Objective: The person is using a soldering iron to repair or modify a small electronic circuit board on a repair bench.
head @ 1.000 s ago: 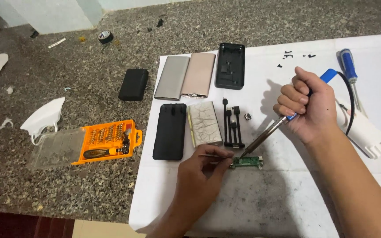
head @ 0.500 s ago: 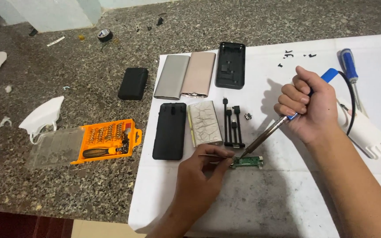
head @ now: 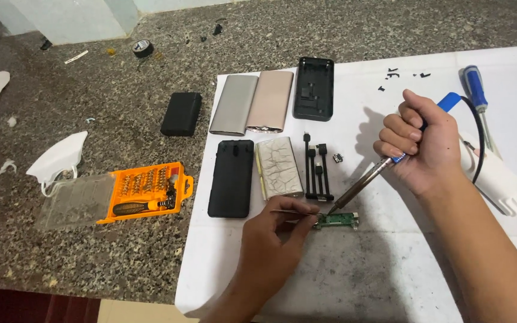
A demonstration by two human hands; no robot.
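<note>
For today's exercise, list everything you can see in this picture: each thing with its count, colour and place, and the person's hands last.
Small circuit board: one, green, on white paper sheet.
Soldering iron: one, blue-handled, tip at board.
Tweezers: one, metal, at board.
Flat slab casings: two, silver and pink-gold, paper's top.
Black shells: two on paper; one black block on granite counter.
Orange bit set: one, counter.
Blue-handled screwdriver: one, right.
Left hand: holds tweezers.
Right hand: grips iron.
</note>
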